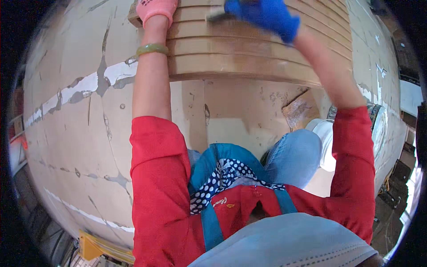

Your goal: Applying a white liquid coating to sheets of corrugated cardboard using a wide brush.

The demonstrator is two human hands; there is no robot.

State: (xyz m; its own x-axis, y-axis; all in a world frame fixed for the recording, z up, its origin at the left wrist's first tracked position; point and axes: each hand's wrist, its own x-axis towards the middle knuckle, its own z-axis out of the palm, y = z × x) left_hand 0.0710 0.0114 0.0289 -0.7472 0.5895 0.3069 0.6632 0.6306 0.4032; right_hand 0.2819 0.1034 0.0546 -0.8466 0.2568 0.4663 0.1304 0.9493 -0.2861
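Note:
A broad, light-brown wooden surface [249, 48] with parallel grooves or layered edges lies in front of me. At its left edge, my left hand [156, 9] in a pink glove rests beside a small wooden block end [134, 16]. The fingers of that hand run out of the picture at the top. Above the boards my right hand [267, 18], in a blue glove and smeared by motion, is closed around a dark, blurred hand tool [219, 18]. The tool's end points left, over the grooves, and its exact kind does not show.
A white round container [326, 144] stands by my right knee [296, 151]. A brown, crumpled-looking sheet [302, 110] lies just beyond. Cracked, patched pale flooring [89, 133] spreads to the left. A yellow metal object [91, 246] sits at the lower left.

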